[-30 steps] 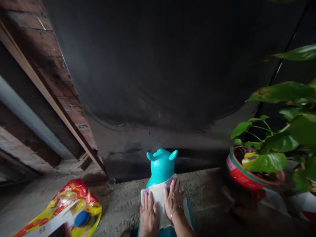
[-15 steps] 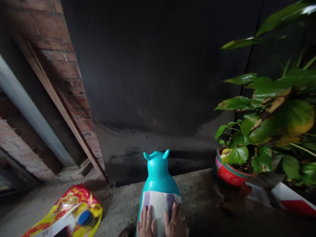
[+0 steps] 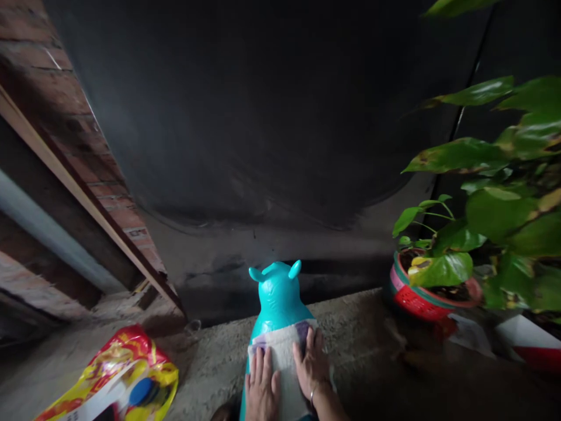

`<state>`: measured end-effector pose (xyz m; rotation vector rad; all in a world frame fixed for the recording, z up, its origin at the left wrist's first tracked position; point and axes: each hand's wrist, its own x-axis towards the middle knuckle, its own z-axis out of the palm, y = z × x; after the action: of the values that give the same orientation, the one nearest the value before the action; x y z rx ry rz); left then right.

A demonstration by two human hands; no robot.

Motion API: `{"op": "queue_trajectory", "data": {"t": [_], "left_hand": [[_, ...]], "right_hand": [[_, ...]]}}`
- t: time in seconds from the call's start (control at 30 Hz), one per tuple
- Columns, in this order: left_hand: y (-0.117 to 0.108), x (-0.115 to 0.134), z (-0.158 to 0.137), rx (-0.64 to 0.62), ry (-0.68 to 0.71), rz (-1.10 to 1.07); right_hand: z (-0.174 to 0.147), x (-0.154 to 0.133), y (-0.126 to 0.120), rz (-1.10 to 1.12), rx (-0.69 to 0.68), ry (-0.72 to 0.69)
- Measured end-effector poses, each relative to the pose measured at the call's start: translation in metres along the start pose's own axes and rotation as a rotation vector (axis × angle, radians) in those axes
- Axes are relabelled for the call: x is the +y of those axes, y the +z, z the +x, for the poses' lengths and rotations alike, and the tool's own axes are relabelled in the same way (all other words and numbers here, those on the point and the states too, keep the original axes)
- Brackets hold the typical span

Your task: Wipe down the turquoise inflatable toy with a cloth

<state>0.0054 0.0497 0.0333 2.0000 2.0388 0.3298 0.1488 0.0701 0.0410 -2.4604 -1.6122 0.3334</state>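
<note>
A turquoise animal-shaped inflatable toy (image 3: 279, 295) with two small ears stands at the bottom middle, its head toward the dark panel. Over its back lies a white cloth (image 3: 283, 351) with purple stripes. My left hand (image 3: 262, 383) rests flat on the cloth's left side, fingers stretched out. On the right side my right hand (image 3: 313, 368) presses on the cloth with its fingers spread; a thin bracelet circles that wrist. The lower part of the toy is hidden by the cloth, my hands and the frame edge.
A dark panel (image 3: 272, 128) rises right behind the toy. At left a red and yellow plastic bag (image 3: 131, 345) with a blue-capped bottle (image 3: 141, 390) lies on the concrete floor (image 3: 214, 356). A potted plant (image 3: 421, 298) stands at right, and a wooden post (image 3: 87, 199) leans by bricks.
Both hands have moved forward on the toy, the right one further. The cloth has shifted forward and now lies slanted, higher on its right side. The view has turned slightly.
</note>
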Motion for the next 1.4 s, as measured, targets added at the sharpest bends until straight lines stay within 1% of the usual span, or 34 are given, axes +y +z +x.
{"op": "queue_trajectory", "data": {"t": [0.07,0.13,0.23,0.33,0.43,0.53,0.63,0.7,0.8,0.87,0.93,1.03,1.1,1.17,1.2,1.27,1.3,1.33,1.4], "left_hand": [[-0.006,0.008,0.013,-0.010,-0.016,-0.030],[-0.008,0.013,0.022,0.004,-0.017,-0.060],[-0.001,0.012,0.030,0.024,-0.009,-0.077],[0.010,0.007,0.034,0.051,-0.009,-0.034],[0.011,0.005,0.037,0.049,0.006,0.006],[0.001,0.007,0.032,0.042,0.005,0.028],[-0.001,0.004,0.015,0.048,0.001,0.053],[0.005,-0.002,-0.002,0.054,0.031,0.040],[0.021,-0.012,-0.030,0.155,0.055,-0.002],[0.028,-0.014,-0.045,0.244,0.028,0.004],[0.028,-0.011,-0.054,0.269,0.006,0.029],[0.021,-0.004,-0.056,0.242,-0.021,0.063],[0.017,-0.001,-0.053,0.226,-0.039,0.060],[0.017,0.000,-0.049,0.211,-0.061,0.034],[0.019,-0.001,-0.047,0.201,-0.073,0.018],[0.024,-0.004,-0.041,0.168,-0.107,-0.011],[0.027,-0.006,-0.037,0.141,-0.128,-0.027],[0.030,-0.009,-0.032,0.104,-0.158,-0.044],[0.038,-0.018,-0.021,0.024,-0.214,-0.074]], "right_hand": [[0.017,-0.002,0.003,0.000,-0.002,-0.026],[0.032,-0.003,0.007,0.002,0.001,-0.045],[0.043,-0.005,0.009,-0.001,0.019,-0.057],[0.042,-0.009,0.007,-0.004,0.044,-0.060],[0.029,-0.012,0.004,-0.001,0.071,-0.034],[0.009,-0.009,0.007,-0.007,0.116,-0.030],[-0.018,0.004,0.019,-0.008,0.217,-0.114],[-0.037,0.017,0.030,0.000,0.299,-0.163],[-0.062,0.034,0.045,-0.012,0.397,-0.199],[-0.071,0.041,0.053,-0.034,0.415,-0.226],[-0.072,0.044,0.058,-0.041,0.391,-0.253],[-0.064,0.038,0.060,-0.018,0.308,-0.283],[-0.056,0.028,0.053,-0.032,0.245,-0.287],[-0.050,0.014,0.040,-0.067,0.195,-0.296],[-0.047,0.006,0.030,-0.078,0.170,-0.324],[-0.041,-0.013,0.009,-0.050,0.100,-0.465],[-0.038,-0.022,-0.003,-0.020,0.041,-0.582],[-0.034,-0.032,-0.013,0.005,-0.021,-0.687],[-0.026,-0.050,-0.029,0.049,-0.115,-0.833]]}}
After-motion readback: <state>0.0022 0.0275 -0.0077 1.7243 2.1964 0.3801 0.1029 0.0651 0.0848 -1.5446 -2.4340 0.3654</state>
